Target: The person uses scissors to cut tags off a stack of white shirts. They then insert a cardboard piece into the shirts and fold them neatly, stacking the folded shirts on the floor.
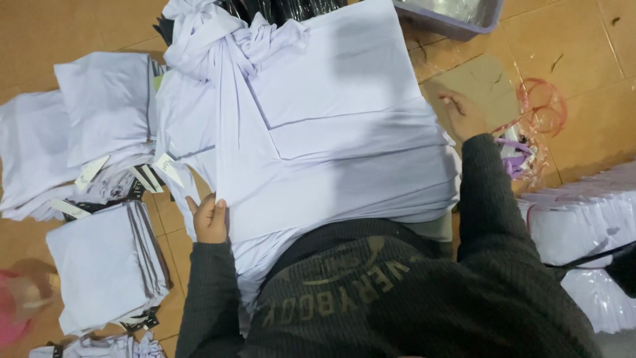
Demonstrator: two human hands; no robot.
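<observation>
A stack of white folded garments [331, 139] lies across my lap and the floor in front of me. My left hand [211, 219] grips the near left edge of the top sheet of cloth, fingers curled over it. My right hand [464, 114] reaches past the right side of the stack, fingers spread on a clear plastic sheet [483, 86] on the tiled floor, holding nothing. A bunched white garment [212, 33] sits knotted at the stack's far left.
Piles of folded white clothes with paper tags [106, 132] and another folded stack [106, 265] lie to the left. Bagged white packs [583, 219] are at right, a grey bin [450, 16] at top, crumpled plastic with purple and red bits [530, 132] nearby.
</observation>
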